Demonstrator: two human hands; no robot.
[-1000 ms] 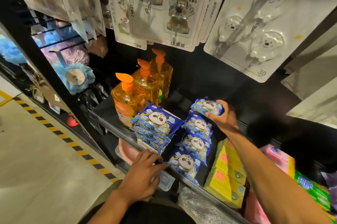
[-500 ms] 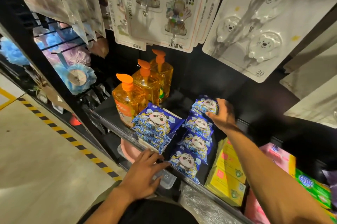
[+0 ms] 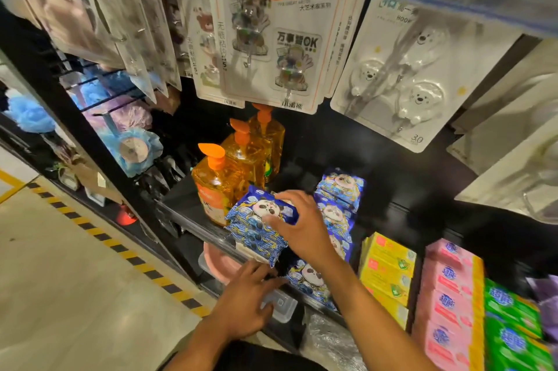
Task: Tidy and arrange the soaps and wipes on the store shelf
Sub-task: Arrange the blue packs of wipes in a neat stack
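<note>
Moved across from the back of the black shelf (image 3: 187,213), the right hand (image 3: 297,225) is now on the stack of blue plastic wipe packs printed with a panda face (image 3: 256,237). Half a second ago it was at the farthest pack of the neighbouring row. Its fingers curl over the far edge of the top pack (image 3: 262,210) and the thumb presses on the printed face, so that pack is pinched between them.

The left hand (image 3: 247,298) has stayed low at the shelf's front rail. Its fingers are stretched out and fairly straight, the tips just below the stack's front edge and above a clear plastic box (image 3: 280,307). It grips nothing.

Just right of the stack, partly hidden by the right hand and forearm, a row of the same blue packs (image 3: 339,186) runs from front to back. To the stack's left stand three amber soap bottles with orange pump tops (image 3: 217,189), one behind another, the nearest just beside the stack.

Further right lie yellow soap boxes (image 3: 386,268), then pink packs (image 3: 447,289) and green packs (image 3: 510,319). White cards of adhesive hooks (image 3: 271,47) hang above the shelf.
</note>
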